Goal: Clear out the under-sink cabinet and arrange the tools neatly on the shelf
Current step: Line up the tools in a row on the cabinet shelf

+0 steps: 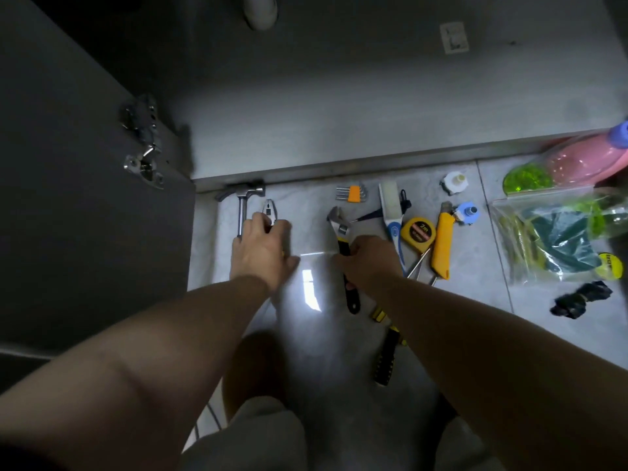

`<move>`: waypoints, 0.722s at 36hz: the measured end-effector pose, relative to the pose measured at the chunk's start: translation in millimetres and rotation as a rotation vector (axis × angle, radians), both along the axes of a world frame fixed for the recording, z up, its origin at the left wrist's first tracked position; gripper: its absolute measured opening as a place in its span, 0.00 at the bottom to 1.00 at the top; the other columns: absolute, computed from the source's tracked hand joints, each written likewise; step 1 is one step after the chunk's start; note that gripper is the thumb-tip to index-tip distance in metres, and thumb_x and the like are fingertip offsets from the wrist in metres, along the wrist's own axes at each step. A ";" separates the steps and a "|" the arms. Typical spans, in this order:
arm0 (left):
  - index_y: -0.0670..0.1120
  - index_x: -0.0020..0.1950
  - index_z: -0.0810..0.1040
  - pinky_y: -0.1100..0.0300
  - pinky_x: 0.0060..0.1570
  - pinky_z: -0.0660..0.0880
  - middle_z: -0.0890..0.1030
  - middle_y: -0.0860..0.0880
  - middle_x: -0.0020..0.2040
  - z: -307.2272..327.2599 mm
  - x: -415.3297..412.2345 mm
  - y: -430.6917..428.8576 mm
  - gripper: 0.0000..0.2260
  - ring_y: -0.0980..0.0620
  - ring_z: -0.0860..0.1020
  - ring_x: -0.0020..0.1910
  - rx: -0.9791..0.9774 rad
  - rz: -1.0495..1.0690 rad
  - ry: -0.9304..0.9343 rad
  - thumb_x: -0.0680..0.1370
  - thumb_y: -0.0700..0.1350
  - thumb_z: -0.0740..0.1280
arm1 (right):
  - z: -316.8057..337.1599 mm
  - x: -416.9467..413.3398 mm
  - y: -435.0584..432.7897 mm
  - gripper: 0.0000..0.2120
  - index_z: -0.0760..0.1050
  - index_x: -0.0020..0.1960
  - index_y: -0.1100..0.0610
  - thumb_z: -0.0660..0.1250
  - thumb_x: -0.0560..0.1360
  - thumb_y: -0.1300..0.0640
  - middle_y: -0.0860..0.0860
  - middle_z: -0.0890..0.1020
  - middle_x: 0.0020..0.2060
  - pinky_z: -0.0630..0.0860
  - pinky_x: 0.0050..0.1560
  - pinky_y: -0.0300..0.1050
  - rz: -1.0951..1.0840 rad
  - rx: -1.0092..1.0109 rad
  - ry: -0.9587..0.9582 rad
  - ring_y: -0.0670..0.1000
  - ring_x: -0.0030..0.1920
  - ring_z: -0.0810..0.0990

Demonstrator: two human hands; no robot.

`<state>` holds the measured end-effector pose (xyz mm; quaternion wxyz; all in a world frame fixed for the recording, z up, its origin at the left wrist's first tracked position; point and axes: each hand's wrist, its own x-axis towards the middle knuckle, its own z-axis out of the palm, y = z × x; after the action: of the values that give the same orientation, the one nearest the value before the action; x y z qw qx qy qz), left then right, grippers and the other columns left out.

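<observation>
On your left the cabinet door (102, 198) stands open. The hammer (242, 198) lies on the floor tiles (306, 212), its head against the cabinet's threshold. Your left hand (261, 249) lies over the end of the hammer's handle and over the pliers (269, 209) just beside it. The fingers curl down on the pliers' handles, and only the steel nose shows past them. Whether the hammer's handle is in that grip too, I cannot tell. Take one tool in that hand, and squeeze the pliers' handles together before you lift so the nose does not swing apart.

Your right hand (370, 263) has its fingers clamped round the black-and-yellow handle of the adjustable wrench (339, 229), whose head points toward the cabinet. The head is probably the heavy end, so slide your grip nearer to it or expect it to droop. Lift straight up. The tape measure (418, 232) and the yellow utility knife (442, 246) lie close on the right, and a screwdriver (385, 358) lies beside your forearm.

The grey cabinet shelf (339, 130) is straight ahead, just past the threshold. Lay the long tools parallel with their heads one way, starting from the left wall, and leave room for the hex key set (351, 193) and the smaller pieces.
</observation>
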<state>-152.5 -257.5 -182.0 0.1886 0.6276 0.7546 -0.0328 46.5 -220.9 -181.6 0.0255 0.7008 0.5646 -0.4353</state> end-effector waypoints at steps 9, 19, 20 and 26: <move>0.54 0.78 0.63 0.46 0.70 0.70 0.52 0.45 0.80 0.3 3.1 -19.1 0.41 0.42 0.55 0.78 -0.069 0.020 -0.085 0.69 0.54 0.79 | -10.8 -50.6 -2.6 0.12 0.79 0.46 0.53 0.74 0.70 0.46 0.48 0.75 0.34 0.72 0.41 0.42 0.063 0.014 -0.056 0.52 0.39 0.77; 0.51 0.84 0.48 0.53 0.77 0.59 0.33 0.49 0.82 -5.3 -10.2 -27.8 0.44 0.48 0.33 0.81 -0.175 -0.115 -0.089 0.77 0.43 0.73 | -14.0 -47.3 -24.7 0.31 0.61 0.65 0.52 0.74 0.69 0.50 0.54 0.69 0.60 0.74 0.46 0.51 0.317 0.155 -0.094 0.59 0.59 0.74; 0.51 0.84 0.47 0.53 0.76 0.60 0.32 0.49 0.82 -6.1 -12.4 -28.7 0.45 0.48 0.33 0.81 -0.178 -0.130 -0.094 0.77 0.44 0.74 | -13.3 -44.8 -30.3 0.33 0.59 0.67 0.50 0.75 0.69 0.52 0.54 0.67 0.61 0.75 0.46 0.51 0.346 0.154 -0.083 0.58 0.58 0.75; 0.52 0.84 0.46 0.54 0.72 0.66 0.31 0.51 0.81 -15.3 -19.5 -29.5 0.46 0.50 0.33 0.80 -0.141 -0.159 -0.090 0.76 0.43 0.74 | -8.4 -48.2 -47.0 0.42 0.49 0.79 0.48 0.69 0.74 0.63 0.57 0.64 0.68 0.79 0.56 0.55 0.417 0.100 -0.058 0.62 0.60 0.78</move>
<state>-172.0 -287.0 -197.4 0.2625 0.6715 0.6891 -0.0726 -1.8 -267.9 -190.0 0.0965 0.5814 0.7174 -0.3716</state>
